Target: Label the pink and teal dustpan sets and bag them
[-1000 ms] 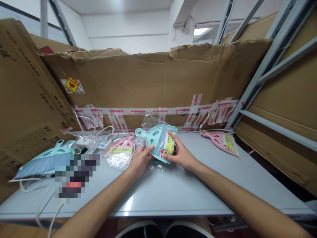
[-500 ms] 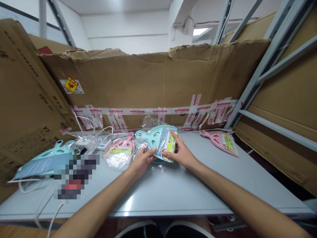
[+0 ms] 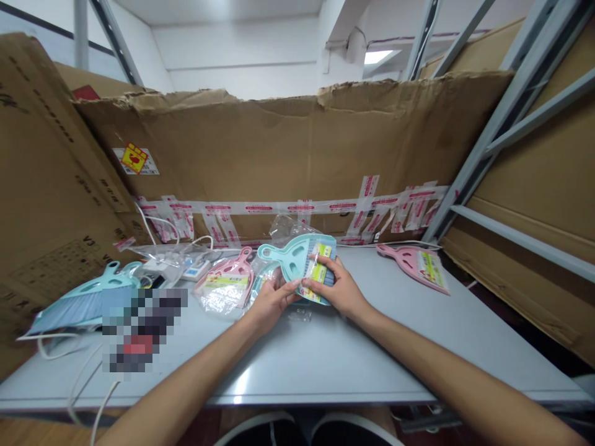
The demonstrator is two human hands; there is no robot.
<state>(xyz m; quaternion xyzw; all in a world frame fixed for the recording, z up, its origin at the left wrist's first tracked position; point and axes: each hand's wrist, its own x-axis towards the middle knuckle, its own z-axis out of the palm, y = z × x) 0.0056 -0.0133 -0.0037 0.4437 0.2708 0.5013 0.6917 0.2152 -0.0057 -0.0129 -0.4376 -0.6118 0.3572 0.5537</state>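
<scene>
A mint-green mini dustpan and brush set (image 3: 290, 260) is held over the table between both hands, its handle pointing left. My left hand (image 3: 272, 303) grips its lower edge, thumb on top. My right hand (image 3: 341, 286) is closed around the wide end, fingers and thumb on the yellow-green label card (image 3: 317, 272) that lies over the blue bristles. Just behind my left hand is another green set in clear plastic (image 3: 268, 275), partly hidden. Beside it lies a pink set (image 3: 227, 279) in a clear bag.
Another pink set (image 3: 413, 266) lies at the right of the table (image 3: 362, 365). At the left are a green brush and dustpan (image 3: 88, 300), a white power strip (image 3: 198, 271), cables and a pixelated patch. A taped cardboard wall (image 3: 288, 155) stands behind; metal shelf posts (image 3: 493, 136) rise right.
The label card sits further in from the dustpan's wide edge, nearer the handle. My right fingers have shifted onto it, and the set has moved slightly right.
</scene>
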